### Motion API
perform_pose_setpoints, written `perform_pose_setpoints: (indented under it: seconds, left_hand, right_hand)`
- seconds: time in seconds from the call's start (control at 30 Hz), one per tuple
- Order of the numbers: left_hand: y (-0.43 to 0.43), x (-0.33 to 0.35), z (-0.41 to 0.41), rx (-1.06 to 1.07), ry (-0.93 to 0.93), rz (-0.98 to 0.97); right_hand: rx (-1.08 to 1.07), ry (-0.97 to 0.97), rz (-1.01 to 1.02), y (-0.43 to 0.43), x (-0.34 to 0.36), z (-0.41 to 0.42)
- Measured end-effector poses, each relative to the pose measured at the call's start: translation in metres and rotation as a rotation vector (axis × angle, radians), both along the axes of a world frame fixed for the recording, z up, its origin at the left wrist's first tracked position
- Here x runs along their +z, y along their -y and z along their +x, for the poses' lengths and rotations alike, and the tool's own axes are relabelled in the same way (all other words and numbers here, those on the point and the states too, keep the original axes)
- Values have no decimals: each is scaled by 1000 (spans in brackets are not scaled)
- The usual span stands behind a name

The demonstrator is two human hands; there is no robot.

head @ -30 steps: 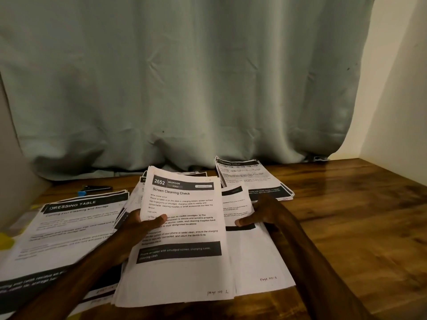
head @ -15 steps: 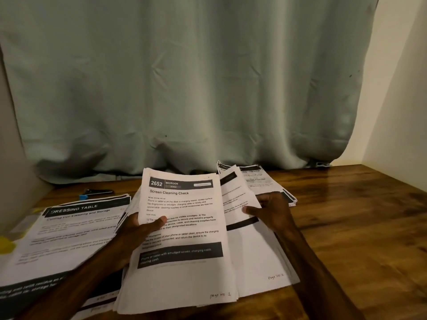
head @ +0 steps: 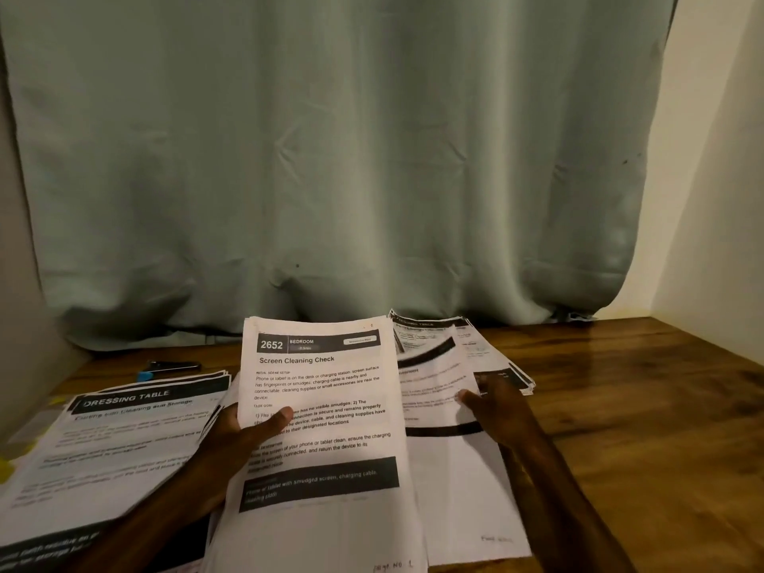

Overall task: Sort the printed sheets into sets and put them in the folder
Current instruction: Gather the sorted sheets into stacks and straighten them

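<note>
Only one view exists, worn on the person's head. From above the near edge of the brown wooden table (head: pixel 628 411) it faces forward and slightly down, toward the grey-green fabric curtain (head: pixel 330 159) along the far edge. The white printed sheets (head: pixel 330 527) at the near edge are close to it.

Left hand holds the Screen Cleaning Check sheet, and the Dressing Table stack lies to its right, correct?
Not quite. The left hand does hold the Screen Cleaning Check sheet, but the Dressing Table stack lies to its left, not its right, as the head view shows.
</note>
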State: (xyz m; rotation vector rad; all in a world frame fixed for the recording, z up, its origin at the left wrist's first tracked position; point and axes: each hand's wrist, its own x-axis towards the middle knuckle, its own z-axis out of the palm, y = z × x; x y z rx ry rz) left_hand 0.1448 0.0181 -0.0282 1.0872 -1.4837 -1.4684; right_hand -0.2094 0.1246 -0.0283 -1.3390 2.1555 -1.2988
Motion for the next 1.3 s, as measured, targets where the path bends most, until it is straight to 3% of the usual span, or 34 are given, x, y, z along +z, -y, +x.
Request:
perform_pose_setpoints:
  seconds: [0.07, 0.13, 0.27, 0.47, 0.6, 0.83, 0.93, 1.07, 1.17, 1.3]
  left_hand:
    - [5, -5, 1, -3, -15, -10]
    - [4, -3, -1, -16, -34, -15]
    - [2, 2, -5, -16, -131, -33]
    - [5, 13, 4, -94, -379, 99]
    - [0, 19, 5, -144, -473, 150]
    - [0, 18, 3, -123, -500, 179]
    - [0, 19, 5, -117, -515, 201]
    - [-3, 23, 5, -148, -536, 216]
    - [-7, 27, 3, -160, -549, 227]
    - [-5, 27, 4, -164, -574, 266]
  right_hand:
    - [-94, -180, 56, 2, -2, -2]
    - [-174, -248, -39, 1, 3, -1]
    - [-112, -129, -418, -5, 19, 19]
    - [-67, 41, -762, -13, 35, 43]
    - [-112, 261, -803, -10, 34, 33]
    - [-93, 276, -805, -5, 34, 37]
    - [-119, 193, -815, -7, 33, 41]
    - [-146, -114, -884, -13, 33, 60]
    - [-37, -305, -968, -16, 32, 83]
    - [185, -346, -1048, -20, 29, 117]
